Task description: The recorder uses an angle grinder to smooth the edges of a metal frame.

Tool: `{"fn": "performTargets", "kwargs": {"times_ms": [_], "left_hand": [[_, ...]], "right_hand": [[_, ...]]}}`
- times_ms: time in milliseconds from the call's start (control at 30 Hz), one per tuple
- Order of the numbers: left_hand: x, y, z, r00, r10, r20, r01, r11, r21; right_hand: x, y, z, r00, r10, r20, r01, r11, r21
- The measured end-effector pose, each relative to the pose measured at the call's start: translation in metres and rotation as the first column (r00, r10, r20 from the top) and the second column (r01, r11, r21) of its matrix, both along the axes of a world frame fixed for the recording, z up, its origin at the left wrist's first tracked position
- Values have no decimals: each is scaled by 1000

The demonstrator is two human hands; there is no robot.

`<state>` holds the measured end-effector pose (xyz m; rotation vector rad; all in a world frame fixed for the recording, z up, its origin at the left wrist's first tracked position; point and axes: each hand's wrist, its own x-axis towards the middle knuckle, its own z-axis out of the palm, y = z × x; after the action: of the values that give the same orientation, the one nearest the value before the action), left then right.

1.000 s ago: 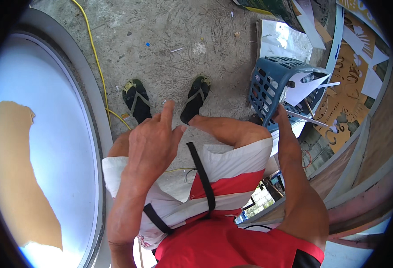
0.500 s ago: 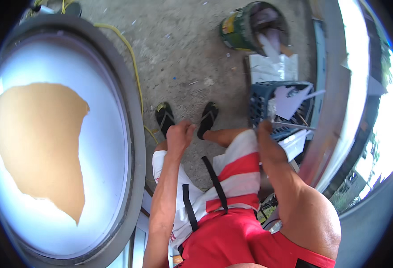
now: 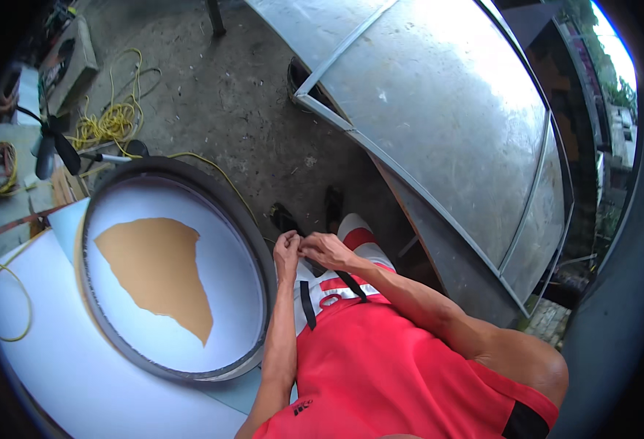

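Observation:
Both hands meet in front of my lap, fingertips close together. My left hand (image 3: 287,252) is closed, its fingers curled toward the thumb. Beside it on the right, my right hand (image 3: 328,250) has its fingers bent in a pinch. Whatever lies between the fingertips, if anything, is too small to make out. To the left of my left hand lies a big round frame with a dark rim (image 3: 249,234). Inside it is a pale white surface (image 3: 230,307) bearing a tan, jagged-edged piece (image 3: 161,271). Neither hand touches the frame.
A large metal-topped table (image 3: 439,110) fills the right side, its corner pointing toward me. A yellow cord (image 3: 113,123) lies coiled on the concrete floor (image 3: 241,95) and runs past the frame. Beneath the frame is a white board (image 3: 66,344). A dark fan-like thing (image 3: 53,150) stands farther left.
My right hand has left the blue basket at the right and come to my left hand. The view has shifted; basket and green bucket are out of sight, and the metal table has appeared.

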<state>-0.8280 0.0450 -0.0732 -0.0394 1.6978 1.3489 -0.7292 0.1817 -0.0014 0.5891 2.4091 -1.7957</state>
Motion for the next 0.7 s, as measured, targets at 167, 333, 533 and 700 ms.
{"fn": "performTargets", "kwargs": {"times_ms": [167, 333, 533, 700], "left_hand": [[-33, 56, 66, 984, -154, 87, 146, 985, 92], [-22, 127, 108, 960, -245, 138, 202, 942, 267], [7, 181, 146, 807, -539, -241, 582, 796, 167], [50, 203, 174, 412, -703, -580, 897, 426, 121]], "right_hand": [[101, 31, 112, 821, -465, 332, 561, 767, -312], [218, 81, 139, 578, -776, 251, 812, 579, -80], [308, 62, 138, 222, -965, 139, 955, 244, 169], [324, 22, 135, 77, -986, 150, 946, 119, 302]]}}
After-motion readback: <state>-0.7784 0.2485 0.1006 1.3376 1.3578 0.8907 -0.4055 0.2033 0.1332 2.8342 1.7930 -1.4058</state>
